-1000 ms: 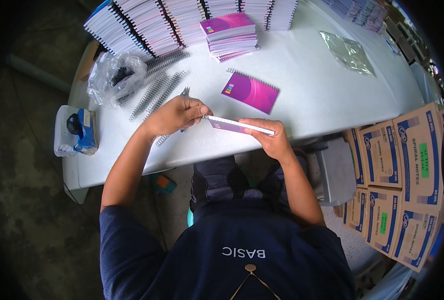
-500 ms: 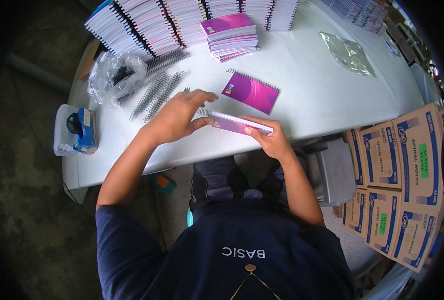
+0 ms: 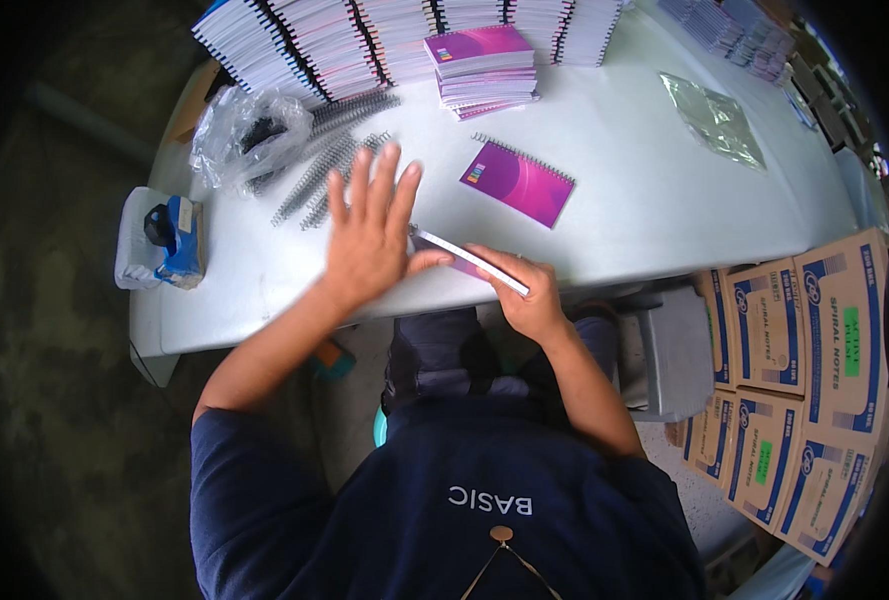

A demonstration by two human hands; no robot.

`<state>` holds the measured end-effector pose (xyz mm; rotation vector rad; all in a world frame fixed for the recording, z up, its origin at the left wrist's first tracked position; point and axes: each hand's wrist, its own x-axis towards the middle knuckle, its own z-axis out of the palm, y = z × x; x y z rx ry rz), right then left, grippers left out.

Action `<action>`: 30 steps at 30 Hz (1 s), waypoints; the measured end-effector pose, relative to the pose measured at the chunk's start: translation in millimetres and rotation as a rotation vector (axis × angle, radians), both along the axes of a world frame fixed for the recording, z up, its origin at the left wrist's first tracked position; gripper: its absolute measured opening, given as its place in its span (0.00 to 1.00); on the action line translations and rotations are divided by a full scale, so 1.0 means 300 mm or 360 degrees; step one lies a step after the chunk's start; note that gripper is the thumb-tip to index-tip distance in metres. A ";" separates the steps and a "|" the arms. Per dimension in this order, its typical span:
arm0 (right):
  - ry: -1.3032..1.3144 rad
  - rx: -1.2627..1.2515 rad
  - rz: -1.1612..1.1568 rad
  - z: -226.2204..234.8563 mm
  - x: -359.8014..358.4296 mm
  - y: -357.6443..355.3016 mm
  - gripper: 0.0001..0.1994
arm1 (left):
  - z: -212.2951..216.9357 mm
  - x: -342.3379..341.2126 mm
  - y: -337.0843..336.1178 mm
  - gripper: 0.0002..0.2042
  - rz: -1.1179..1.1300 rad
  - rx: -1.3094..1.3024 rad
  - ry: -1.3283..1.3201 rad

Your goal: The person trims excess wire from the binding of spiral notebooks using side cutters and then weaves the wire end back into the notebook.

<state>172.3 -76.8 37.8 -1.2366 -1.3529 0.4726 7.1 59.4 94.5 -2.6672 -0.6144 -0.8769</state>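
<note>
While the right hand (image 3: 532,300) grips a thin notebook (image 3: 469,260) on edge, left hand (image 3: 369,235) open, fingers spread, beside it, wire spirals (image 3: 329,170) far left.

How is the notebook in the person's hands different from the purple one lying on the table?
The held notebook is tipped up on edge at the table's front, so mostly its thin white page side shows; the lying notebook rests flat, purple cover up. The right hand grips the held one and the left hand spreads flat beside it; nobody touches the lying one. The lying one's spiral shows along its top edge; the held one's cannot be made out. Both look alike in size and purple.
</note>
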 end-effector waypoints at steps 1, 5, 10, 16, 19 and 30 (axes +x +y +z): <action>-0.0003 0.0017 -0.0010 0.001 -0.011 -0.001 0.19 | -0.092 -0.054 -0.045 0.41 -0.0125 -0.0055 0.0257; 0.0042 0.0094 0.0058 -0.030 -0.036 -0.011 0.14 | -0.153 -0.137 -0.111 0.48 -0.0177 0.0140 0.0309; -0.0206 0.0263 0.0063 -0.029 -0.084 -0.001 0.17 | -0.290 -0.177 -0.091 0.52 -0.0058 -0.0136 0.0186; -0.0319 0.0286 0.0161 -0.028 -0.074 -0.007 0.20 | -0.236 -0.158 -0.097 0.51 -0.0198 0.0086 -0.0382; -0.0295 0.0326 0.0077 -0.018 -0.093 -0.002 0.21 | -0.228 -0.079 -0.069 0.55 -0.0154 -0.0281 -0.0336; -0.0255 0.0203 0.0003 -0.041 -0.029 -0.013 0.22 | -0.288 -0.078 -0.187 0.49 -0.0937 -0.0482 -0.0019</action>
